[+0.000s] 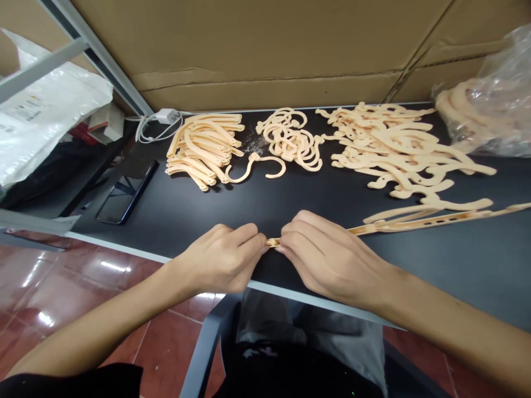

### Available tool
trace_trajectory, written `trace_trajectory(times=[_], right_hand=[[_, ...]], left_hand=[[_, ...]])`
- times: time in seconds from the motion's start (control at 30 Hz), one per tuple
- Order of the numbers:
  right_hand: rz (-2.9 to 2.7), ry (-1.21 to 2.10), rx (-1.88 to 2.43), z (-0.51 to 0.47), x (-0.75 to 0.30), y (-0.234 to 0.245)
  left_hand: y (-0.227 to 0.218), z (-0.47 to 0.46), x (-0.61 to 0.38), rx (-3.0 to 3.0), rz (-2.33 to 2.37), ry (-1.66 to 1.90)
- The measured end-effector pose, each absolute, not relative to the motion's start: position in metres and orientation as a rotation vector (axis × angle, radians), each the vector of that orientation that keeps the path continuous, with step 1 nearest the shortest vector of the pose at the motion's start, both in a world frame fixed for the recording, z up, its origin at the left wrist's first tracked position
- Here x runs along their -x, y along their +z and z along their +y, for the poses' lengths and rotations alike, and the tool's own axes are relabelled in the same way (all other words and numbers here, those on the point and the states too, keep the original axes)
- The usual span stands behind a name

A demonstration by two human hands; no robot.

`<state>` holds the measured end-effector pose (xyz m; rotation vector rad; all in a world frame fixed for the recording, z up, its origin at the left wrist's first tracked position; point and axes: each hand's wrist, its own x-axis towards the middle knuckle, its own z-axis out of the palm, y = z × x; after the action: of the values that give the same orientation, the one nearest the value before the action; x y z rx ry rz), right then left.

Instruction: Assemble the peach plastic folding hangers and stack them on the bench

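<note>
My left hand (226, 255) is closed in a pinch on the left tip of a beige plastic hanger piece (273, 242). My right hand (327, 257) closes its fingers over the same piece just beside it. Only a short bit shows between the two hands, close to the table's front edge. From behind my right hand a long slotted beige strip (431, 222) runs off to the right; whether it is joined to the held piece is hidden. Beyond my hands lie a loose beige double hook (256, 157) and a pile of beige hooks (290, 138).
Short curved beige arms (203, 146) are heaped at the back left, longer wavy pieces (394, 143) at the back right. A clear bag (493, 110) holds more pieces. A phone (126, 190), white cable (160, 124) and white package (53, 99) are on the left. Cardboard (265, 50) stands behind.
</note>
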<state>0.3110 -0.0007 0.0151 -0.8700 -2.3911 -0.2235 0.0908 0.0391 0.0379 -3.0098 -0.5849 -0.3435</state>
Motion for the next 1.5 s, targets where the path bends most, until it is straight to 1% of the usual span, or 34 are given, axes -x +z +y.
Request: trace_trajectory(times=[0.27,0.53,0.67,0.87,1.0,1.2,1.3,1.5], right_hand=[[-2.375,-0.216,0.867,-0.002,-0.312,0.016],[-2.258,0.177,0.885,0.0,-0.309,0.019],[-2.223,0.254,0.861,0.0,-0.311,0.017],[-2.195,0.324,0.828,0.001,-0.311,0.015],[-2.173,0.409,0.848,0.002,-0.311,0.015],[-2.201,0.367,0.87,0.005,-0.313,0.016],[-2.213,0.304,0.881,0.006,-0.312,0.015],[-2.236,0.117,0.911,0.003,-0.306,0.013]], left_hand=[[0.037,0.038,-0.091,3.018,-0.624,-0.394],[0.033,0.038,-0.09,2.951,-0.509,-0.478],[0.036,0.037,-0.089,2.929,-0.477,-0.418],[0.042,0.036,-0.088,2.912,-0.438,-0.228],[0.04,0.036,-0.086,2.916,-0.423,-0.254],[0.031,0.037,-0.088,2.89,-0.477,-0.435],[0.031,0.036,-0.09,2.851,-0.542,-0.49],[0.029,0.036,-0.088,2.777,-0.634,-0.722]])
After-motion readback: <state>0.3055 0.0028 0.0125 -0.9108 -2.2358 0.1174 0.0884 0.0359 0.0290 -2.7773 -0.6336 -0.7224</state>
